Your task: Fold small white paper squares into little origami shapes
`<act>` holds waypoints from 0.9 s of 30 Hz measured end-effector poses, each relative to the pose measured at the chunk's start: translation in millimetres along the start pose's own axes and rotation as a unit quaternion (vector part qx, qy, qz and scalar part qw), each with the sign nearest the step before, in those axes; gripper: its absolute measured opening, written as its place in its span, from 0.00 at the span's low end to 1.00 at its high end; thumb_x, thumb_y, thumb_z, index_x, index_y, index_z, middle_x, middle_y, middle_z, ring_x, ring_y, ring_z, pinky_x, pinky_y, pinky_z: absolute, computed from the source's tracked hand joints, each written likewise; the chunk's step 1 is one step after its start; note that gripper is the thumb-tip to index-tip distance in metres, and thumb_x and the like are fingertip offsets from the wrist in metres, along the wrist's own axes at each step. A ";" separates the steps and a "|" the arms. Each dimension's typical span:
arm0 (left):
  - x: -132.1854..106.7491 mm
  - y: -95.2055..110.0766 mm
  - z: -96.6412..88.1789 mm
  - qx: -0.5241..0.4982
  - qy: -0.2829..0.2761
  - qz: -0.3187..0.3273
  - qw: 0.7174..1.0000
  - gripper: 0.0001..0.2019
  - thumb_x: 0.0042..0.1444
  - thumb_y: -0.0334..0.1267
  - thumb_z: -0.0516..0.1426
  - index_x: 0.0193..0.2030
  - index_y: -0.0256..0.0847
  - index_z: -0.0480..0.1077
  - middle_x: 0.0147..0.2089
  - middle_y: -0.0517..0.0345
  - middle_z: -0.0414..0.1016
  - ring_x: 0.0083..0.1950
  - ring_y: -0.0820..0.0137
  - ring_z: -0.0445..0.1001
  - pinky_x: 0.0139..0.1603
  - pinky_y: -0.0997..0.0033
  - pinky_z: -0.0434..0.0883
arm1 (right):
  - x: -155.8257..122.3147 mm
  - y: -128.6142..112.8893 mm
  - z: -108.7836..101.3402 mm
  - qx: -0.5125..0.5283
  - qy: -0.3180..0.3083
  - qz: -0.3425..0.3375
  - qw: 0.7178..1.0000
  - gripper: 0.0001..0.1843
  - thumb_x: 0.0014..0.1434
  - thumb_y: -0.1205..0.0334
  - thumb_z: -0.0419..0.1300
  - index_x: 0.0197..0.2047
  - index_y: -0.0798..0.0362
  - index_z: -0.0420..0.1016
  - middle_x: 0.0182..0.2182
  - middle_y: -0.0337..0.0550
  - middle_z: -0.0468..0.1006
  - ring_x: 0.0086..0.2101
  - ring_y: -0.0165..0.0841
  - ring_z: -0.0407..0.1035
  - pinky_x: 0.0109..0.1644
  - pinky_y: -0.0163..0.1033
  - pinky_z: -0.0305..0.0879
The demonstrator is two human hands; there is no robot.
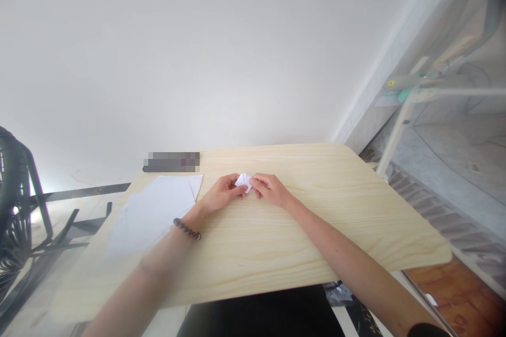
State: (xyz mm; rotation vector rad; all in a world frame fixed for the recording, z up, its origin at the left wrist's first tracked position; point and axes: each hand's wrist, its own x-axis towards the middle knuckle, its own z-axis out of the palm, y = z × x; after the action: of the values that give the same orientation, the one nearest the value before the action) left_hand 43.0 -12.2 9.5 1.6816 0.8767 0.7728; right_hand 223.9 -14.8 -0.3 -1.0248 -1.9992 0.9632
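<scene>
Bare forearms (334,242) extend over the table (253,253); left hand (222,193) and right hand (272,188) pinch folded paper (244,180) (white sheets (154,208) lie further left).

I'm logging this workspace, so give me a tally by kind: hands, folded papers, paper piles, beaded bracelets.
Hands: 2 (left hand, right hand)
Folded white paper: 1
Paper pile: 1, sheets uncountable
Beaded bracelet: 1
Total: 5

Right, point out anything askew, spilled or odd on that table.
The paper sheets left of the left hand lie unevenly, their edges out of line. The dark patch behind them is pixelated. No spill shows.
</scene>
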 end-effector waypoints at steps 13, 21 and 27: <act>-0.2 3.3 2.6 -0.030 0.056 0.023 0.998 0.12 0.51 0.43 0.53 0.36 0.36 0.65 0.31 0.57 0.69 0.32 0.73 0.67 0.35 0.73 0.64 | 0.4 -0.6 1.4 -0.048 0.009 -0.038 0.998 0.18 0.58 0.55 0.46 0.25 0.56 0.66 0.20 0.36 0.65 0.22 0.24 0.58 0.27 0.30 0.55; -0.8 4.9 1.9 -0.014 0.078 0.037 0.996 0.11 0.52 0.43 0.53 0.35 0.36 0.67 0.33 0.56 0.69 0.34 0.72 0.67 0.37 0.73 0.63 | 1.3 2.9 1.9 -0.119 0.053 -0.080 0.988 0.15 0.57 0.55 0.49 0.29 0.55 0.70 0.26 0.41 0.68 0.26 0.26 0.60 0.31 0.31 0.56; -1.2 1.3 -2.7 0.016 0.050 0.027 0.998 0.12 0.52 0.43 0.53 0.34 0.35 0.68 0.31 0.57 0.70 0.32 0.73 0.66 0.34 0.75 0.62 | 1.7 2.8 1.6 -0.098 0.038 -0.073 0.992 0.14 0.55 0.53 0.52 0.29 0.54 0.71 0.26 0.40 0.69 0.25 0.25 0.60 0.29 0.31 0.56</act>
State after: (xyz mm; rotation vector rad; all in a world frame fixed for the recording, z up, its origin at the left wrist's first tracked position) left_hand 40.4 -12.1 11.4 1.7122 0.9210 0.8908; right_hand 222.8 -12.6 -3.0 -0.9880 -2.1033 0.6502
